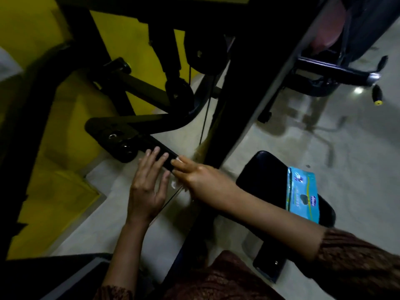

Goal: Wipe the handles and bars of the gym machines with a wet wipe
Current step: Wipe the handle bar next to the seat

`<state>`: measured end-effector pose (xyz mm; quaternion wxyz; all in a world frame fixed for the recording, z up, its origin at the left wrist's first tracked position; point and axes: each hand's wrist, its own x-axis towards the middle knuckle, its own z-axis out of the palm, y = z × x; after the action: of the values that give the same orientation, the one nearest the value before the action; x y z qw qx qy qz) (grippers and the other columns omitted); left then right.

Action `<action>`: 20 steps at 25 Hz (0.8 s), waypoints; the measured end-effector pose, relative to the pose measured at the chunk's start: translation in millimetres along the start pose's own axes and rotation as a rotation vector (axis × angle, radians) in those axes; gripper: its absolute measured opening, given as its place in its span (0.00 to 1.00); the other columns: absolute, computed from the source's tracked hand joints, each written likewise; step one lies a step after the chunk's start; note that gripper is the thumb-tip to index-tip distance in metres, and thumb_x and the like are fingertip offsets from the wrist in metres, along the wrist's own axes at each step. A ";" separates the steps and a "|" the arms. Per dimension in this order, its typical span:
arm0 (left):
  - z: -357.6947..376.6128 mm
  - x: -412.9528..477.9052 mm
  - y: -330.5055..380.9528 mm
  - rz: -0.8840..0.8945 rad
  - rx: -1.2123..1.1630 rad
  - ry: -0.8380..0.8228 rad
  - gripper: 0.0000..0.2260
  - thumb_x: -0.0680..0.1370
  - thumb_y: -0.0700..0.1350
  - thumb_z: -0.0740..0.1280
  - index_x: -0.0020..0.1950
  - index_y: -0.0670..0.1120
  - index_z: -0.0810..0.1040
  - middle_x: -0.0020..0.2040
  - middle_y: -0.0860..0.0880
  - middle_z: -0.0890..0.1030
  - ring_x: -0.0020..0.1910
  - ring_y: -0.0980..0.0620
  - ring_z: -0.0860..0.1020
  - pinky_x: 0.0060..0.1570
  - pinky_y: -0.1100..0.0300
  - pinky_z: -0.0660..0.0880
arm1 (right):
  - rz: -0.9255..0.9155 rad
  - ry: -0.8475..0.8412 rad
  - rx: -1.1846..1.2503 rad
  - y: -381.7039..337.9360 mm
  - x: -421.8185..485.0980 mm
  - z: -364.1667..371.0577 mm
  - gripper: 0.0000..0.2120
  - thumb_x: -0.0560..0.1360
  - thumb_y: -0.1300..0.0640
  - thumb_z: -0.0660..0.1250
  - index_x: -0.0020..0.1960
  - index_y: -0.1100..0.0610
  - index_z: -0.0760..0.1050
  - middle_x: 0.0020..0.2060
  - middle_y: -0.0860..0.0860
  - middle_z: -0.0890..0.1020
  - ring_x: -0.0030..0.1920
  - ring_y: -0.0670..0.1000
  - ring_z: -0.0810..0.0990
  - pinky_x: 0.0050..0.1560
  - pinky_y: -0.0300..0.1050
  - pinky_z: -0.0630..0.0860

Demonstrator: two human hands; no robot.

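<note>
1. Fingers of the left hand [147, 189] lie straight, resting on the black handle [151, 142].
2. Right hand [201, 180] seems to pinch a white wet wipe [175, 183] against that handle's near end.
3. Blue wipe packet [302, 191] lies on the black seat [266, 180].

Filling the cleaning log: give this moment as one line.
right hand: holds wet wipe against black handle | left hand: fingers flat on handle | wipes pack: on seat
</note>
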<state>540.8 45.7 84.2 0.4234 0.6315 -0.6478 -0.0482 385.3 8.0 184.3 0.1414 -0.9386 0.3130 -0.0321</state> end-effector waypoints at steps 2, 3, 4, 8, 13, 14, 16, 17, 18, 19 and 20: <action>-5.0 8.2 -11.8 0.002 0.008 -0.031 0.21 0.80 0.53 0.56 0.69 0.44 0.67 0.71 0.44 0.65 0.73 0.51 0.58 0.71 0.55 0.56 | -0.078 -0.016 -0.097 -3.1 6.0 0.5 0.17 0.76 0.66 0.54 0.61 0.68 0.74 0.65 0.63 0.71 0.68 0.59 0.67 0.61 0.49 0.73; -7.1 12.9 -17.8 0.000 0.003 -0.052 0.21 0.80 0.55 0.55 0.70 0.46 0.66 0.72 0.45 0.64 0.73 0.52 0.57 0.72 0.59 0.53 | -0.125 0.028 -0.167 -2.2 -4.8 4.6 0.18 0.74 0.65 0.53 0.57 0.67 0.77 0.61 0.63 0.75 0.65 0.59 0.72 0.55 0.46 0.77; -9.2 16.9 -23.5 0.005 -0.012 -0.077 0.21 0.80 0.56 0.54 0.70 0.48 0.65 0.72 0.46 0.63 0.73 0.53 0.56 0.72 0.62 0.52 | -0.136 0.084 -0.202 -0.5 -21.9 9.7 0.19 0.74 0.63 0.52 0.56 0.65 0.79 0.60 0.62 0.77 0.63 0.57 0.74 0.50 0.43 0.79; -10.6 21.5 -34.6 0.031 -0.070 -0.098 0.20 0.79 0.55 0.58 0.69 0.51 0.66 0.71 0.49 0.65 0.74 0.57 0.56 0.70 0.66 0.55 | -0.055 0.146 -0.123 -3.0 -61.7 17.5 0.17 0.72 0.57 0.60 0.57 0.58 0.78 0.63 0.53 0.74 0.60 0.52 0.77 0.55 0.45 0.76; -10.6 21.3 -36.8 0.048 -0.074 -0.072 0.17 0.80 0.50 0.57 0.68 0.48 0.68 0.70 0.46 0.68 0.72 0.52 0.60 0.70 0.65 0.58 | -0.108 0.056 -0.387 -14.1 28.0 20.1 0.10 0.68 0.63 0.64 0.42 0.64 0.83 0.51 0.63 0.81 0.58 0.62 0.77 0.54 0.55 0.78; -11.4 21.6 -37.4 0.049 -0.073 -0.074 0.17 0.80 0.49 0.56 0.68 0.48 0.68 0.70 0.46 0.68 0.72 0.52 0.60 0.70 0.65 0.58 | -0.147 0.031 -0.433 -11.9 31.2 23.6 0.15 0.70 0.64 0.56 0.43 0.64 0.83 0.51 0.63 0.81 0.59 0.62 0.76 0.56 0.55 0.77; -11.7 22.1 -37.6 0.045 -0.082 -0.075 0.17 0.80 0.48 0.57 0.69 0.48 0.68 0.70 0.46 0.68 0.72 0.52 0.60 0.70 0.65 0.58 | -0.256 0.030 -0.502 -6.1 9.0 22.7 0.20 0.71 0.62 0.52 0.43 0.63 0.83 0.54 0.61 0.80 0.65 0.60 0.72 0.60 0.52 0.74; -11.6 22.9 -37.6 0.043 -0.087 -0.071 0.17 0.79 0.47 0.58 0.68 0.49 0.68 0.70 0.46 0.68 0.72 0.52 0.60 0.70 0.65 0.58 | -0.287 0.039 -0.482 -1.7 -9.8 18.2 0.20 0.73 0.61 0.52 0.43 0.61 0.84 0.55 0.59 0.80 0.67 0.57 0.70 0.63 0.48 0.72; -11.2 23.3 -37.3 0.040 -0.092 -0.067 0.17 0.79 0.46 0.58 0.68 0.49 0.68 0.70 0.46 0.68 0.72 0.52 0.61 0.70 0.65 0.58 | -0.282 0.050 -0.406 3.9 -28.9 11.5 0.21 0.75 0.59 0.51 0.44 0.59 0.84 0.57 0.56 0.80 0.68 0.52 0.68 0.66 0.44 0.68; -10.7 23.2 -36.4 0.035 -0.095 -0.065 0.17 0.79 0.46 0.59 0.68 0.49 0.68 0.70 0.46 0.68 0.72 0.51 0.61 0.70 0.65 0.58 | -0.250 0.056 -0.243 7.5 -42.8 2.4 0.23 0.79 0.57 0.50 0.47 0.57 0.84 0.58 0.53 0.80 0.68 0.48 0.67 0.66 0.40 0.67; -10.3 22.6 -35.4 0.032 -0.096 -0.061 0.17 0.79 0.46 0.59 0.68 0.50 0.68 0.69 0.46 0.69 0.72 0.51 0.62 0.70 0.65 0.57 | -0.196 0.089 -0.044 11.3 -48.7 -5.2 0.23 0.82 0.54 0.49 0.50 0.56 0.83 0.59 0.51 0.79 0.68 0.45 0.66 0.63 0.39 0.70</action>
<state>578.1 24.2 80.6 0.4338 0.5981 -0.6676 -0.0917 339.0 27.2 187.4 0.1029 -0.9653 0.2262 -0.0804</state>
